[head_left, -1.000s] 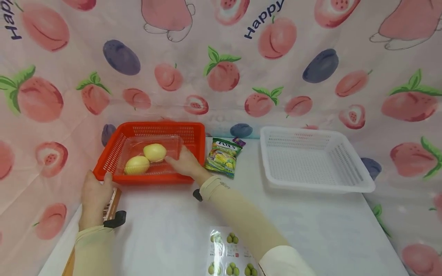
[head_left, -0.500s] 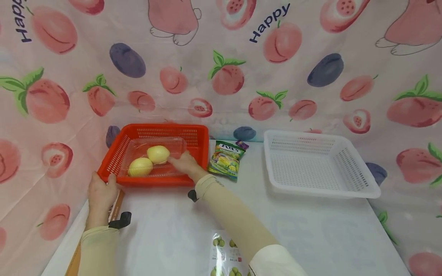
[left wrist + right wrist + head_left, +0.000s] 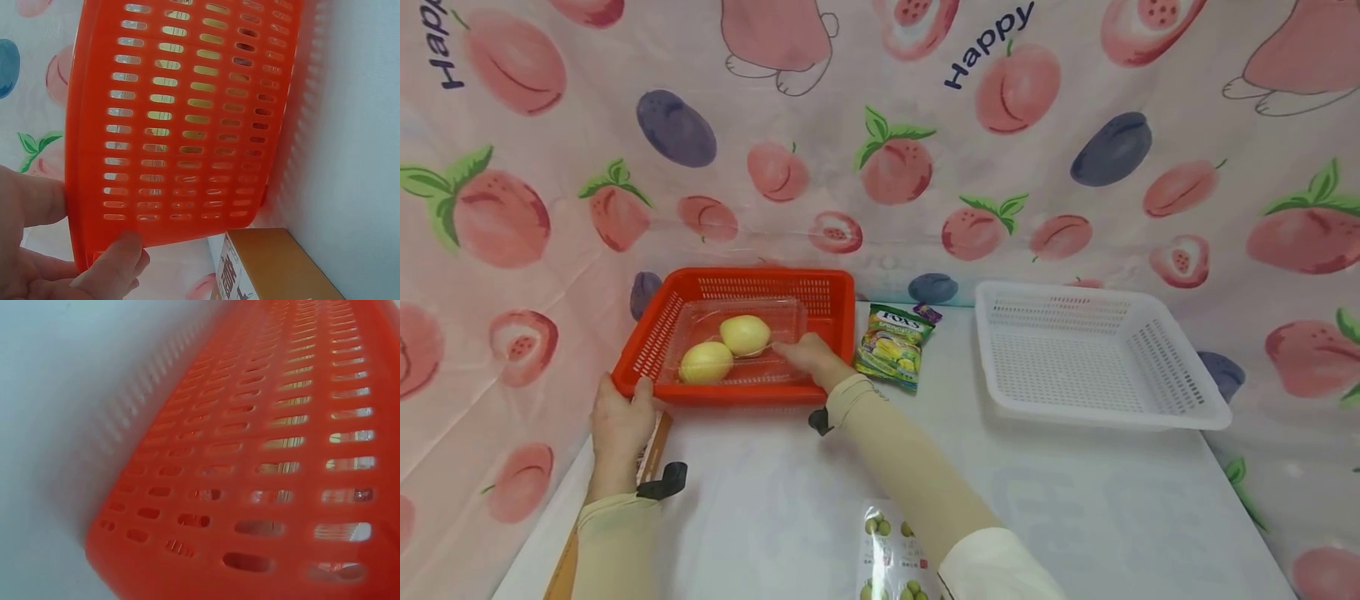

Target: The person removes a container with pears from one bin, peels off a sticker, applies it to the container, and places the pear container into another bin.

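In the head view, a red perforated basket (image 3: 831,392) stands at the back left of the table. Inside it lies a clear plastic container (image 3: 775,310), with two pale yellow, lemon-like fruits (image 3: 706,363) showing through it. My left hand (image 3: 619,425) grips the basket's front left corner; the left wrist view shows thumb and fingers on either side of the rim. Over the front rim reaches my right hand (image 3: 814,357), its thumb at the container's right end. Its other fingers are mostly hidden, and the right wrist view shows only the basket's slotted wall (image 3: 250,456).
A green candy bag (image 3: 892,346) and a small purple packet (image 3: 927,312) lie right of the red basket. Farther right stands a white basket (image 3: 1097,415). A brown box (image 3: 275,262) lies by my left wrist. A sticker sheet (image 3: 887,554) sits at the front.
The head view has shifted slightly. My right thumb has drawn a little rightward from the fruit. My left hand stays at the basket corner; container and fruits keep their places.
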{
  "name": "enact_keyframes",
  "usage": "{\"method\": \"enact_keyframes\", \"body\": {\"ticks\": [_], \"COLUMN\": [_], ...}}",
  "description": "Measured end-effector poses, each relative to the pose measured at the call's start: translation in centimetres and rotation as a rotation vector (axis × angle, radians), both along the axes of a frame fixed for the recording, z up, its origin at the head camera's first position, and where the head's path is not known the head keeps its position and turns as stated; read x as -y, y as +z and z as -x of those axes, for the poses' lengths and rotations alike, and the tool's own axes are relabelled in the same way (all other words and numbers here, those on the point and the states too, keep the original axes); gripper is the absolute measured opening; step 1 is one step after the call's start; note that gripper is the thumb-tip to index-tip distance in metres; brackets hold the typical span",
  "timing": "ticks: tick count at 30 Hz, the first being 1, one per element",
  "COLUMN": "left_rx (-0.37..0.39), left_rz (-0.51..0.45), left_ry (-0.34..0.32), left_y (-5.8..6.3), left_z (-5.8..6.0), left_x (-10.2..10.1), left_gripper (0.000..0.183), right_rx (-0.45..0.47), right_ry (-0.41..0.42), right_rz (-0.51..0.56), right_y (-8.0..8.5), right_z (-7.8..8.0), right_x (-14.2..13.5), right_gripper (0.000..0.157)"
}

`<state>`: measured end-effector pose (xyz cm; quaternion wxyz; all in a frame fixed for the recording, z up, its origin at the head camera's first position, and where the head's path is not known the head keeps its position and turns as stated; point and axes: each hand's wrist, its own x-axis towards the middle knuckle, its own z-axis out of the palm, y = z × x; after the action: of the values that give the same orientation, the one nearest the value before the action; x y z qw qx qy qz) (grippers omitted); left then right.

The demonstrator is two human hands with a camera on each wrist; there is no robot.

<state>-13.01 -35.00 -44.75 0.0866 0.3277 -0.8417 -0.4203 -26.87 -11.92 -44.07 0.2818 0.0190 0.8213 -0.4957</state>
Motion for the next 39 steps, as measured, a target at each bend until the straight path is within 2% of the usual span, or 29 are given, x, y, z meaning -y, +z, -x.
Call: {"method": "enact_keyframes", "body": {"ticks": [6,13,18,23,28,32,36,39], "left_rx": [0.003,0.003,0.018,-0.003,-0.007,-0.002,0.014,0.016], "left_rz": [0.002,-0.012,-0.031,-0.012,0.012,0.013,0.011,0.008], "left_ry": [0.005,-0.022,-0.021,-0.022,-0.033,-0.036,-0.039,-0.039], "left_y": [0.0,0.2,0.3,0.2,0.2,0.2,0.3,0.3], "left_z": [0.0,0.0,-0.2,-0.3,-0.4,-0.6,-0.6,-0.6], "left_x": [-0.1,0.0,-0.1,-0.1,0.1,0.1,0.0,0.1], "left_gripper": [0.074,0.074,0.076,0.074,0.075,0.072,0.07,0.07], "right_rx": [0.004,-0.019,-0.047,-0.111,-0.148,-0.194,-0.196,-0.17], "right_ry": [-0.031,-0.048,-0.058,-0.067,-0.05,-0.04,-0.027,-0.019], "right_rz": [0.068,0.082,0.081,0.138,0.121,0.1,0.182,0.222], "right_y": [0.0,0.5,1.1,1.9,3.7,5.0,6.1,6.8], "right_z": [0.0,-0.3,-0.7,-1.0,-1.8,-2.3,-2.7,-3.1], "right_x": [0.0,-0.3,-0.6,-0.8,-1.6,-2.9,-4.5,-5.8], "right_gripper": [0.049,0.059,0.042,0.026,0.036,0.037,0.05,0.046]}}
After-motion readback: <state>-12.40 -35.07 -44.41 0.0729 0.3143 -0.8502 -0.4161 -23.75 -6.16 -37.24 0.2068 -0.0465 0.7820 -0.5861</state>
